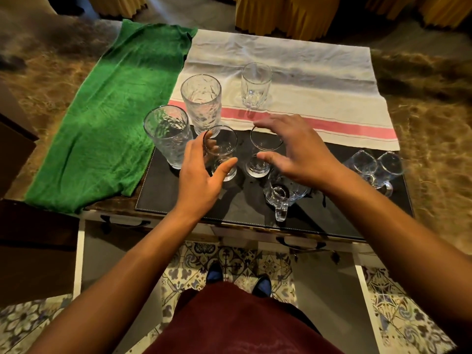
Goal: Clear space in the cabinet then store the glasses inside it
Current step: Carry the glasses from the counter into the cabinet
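Head view, looking down at a desk (421, 118) with a brown marbled top. The cabinet front below the near edge is mostly cut off: only white panels, two dark handles (304, 245) and what look like open doors at either side; the inside is not visible. The person's feet show on patterned floor tiles (255, 261) between them.

Surface: a green towel (109, 118) lies along the left, a white cloth (293, 72) with a pink stripe across the back, a black mat (242, 208) at the front. Yellow pleated fabric (286, 14) hangs at the far side of the room, top cropped.

Glasses: two tall textured tumblers, one (167, 135) at the mat's left edge, one (201, 103) just behind it on the cloth. A cut glass (256, 84) stands farther back on the cloth. All upright, mouths up. Two small footed glasses stand upright on the mat, side by side, apart. A mug (281, 195) sits near the front, handle toward the viewer, partly hidden by the right wrist. Two more clear pieces (375, 167) at the mat's right are blurred; their pose is hard to make out.

Left hand (201, 175): fingers curl round the left footed glass (221, 152), thumb on the near side. Whether the grip is firm, I cannot tell.

Right hand (293, 146): fingers spread wide over the right footed glass (263, 152), thumb near its stem, fingertips past the rim, not closed on it.
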Tool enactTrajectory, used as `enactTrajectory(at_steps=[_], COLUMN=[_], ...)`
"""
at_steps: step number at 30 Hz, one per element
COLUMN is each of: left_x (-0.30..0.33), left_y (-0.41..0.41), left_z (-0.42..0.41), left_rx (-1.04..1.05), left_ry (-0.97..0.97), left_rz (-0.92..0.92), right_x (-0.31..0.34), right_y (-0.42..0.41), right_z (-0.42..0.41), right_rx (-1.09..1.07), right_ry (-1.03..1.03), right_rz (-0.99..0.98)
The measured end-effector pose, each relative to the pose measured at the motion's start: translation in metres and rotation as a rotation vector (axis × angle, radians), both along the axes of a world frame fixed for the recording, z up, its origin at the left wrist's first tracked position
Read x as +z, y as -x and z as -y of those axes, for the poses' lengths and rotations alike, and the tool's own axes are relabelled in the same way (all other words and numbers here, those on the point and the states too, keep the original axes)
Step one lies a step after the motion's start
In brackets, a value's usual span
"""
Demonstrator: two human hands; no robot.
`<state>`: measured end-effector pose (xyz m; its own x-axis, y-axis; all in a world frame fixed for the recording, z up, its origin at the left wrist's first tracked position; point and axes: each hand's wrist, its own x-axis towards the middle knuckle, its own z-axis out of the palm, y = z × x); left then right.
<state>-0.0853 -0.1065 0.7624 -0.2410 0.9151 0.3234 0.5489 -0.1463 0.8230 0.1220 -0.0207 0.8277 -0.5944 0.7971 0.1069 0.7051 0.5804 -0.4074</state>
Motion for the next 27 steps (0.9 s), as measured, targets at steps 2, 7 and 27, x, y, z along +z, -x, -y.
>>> enactTrajectory(at_steps=[2, 7, 27], left_x=[0.002, -0.004, -0.008], left_y=[-0.005, -0.008, -0.025], left_z=[-0.007, -0.016, 0.038], left_rx=[-0.008, -0.076, 0.091], left_ry=[-0.004, 0.009, 0.135], left_rz=[0.005, -0.057, 0.056], right_x=[0.001, 0.0, -0.005], right_y=[-0.002, -0.002, -0.061], right_z=[0.001, 0.004, 0.031], right_rx=[-0.011, -0.035, -0.202], right_ry=[-0.004, -0.001, 0.109], right_rz=[-0.015, -0.039, -0.009])
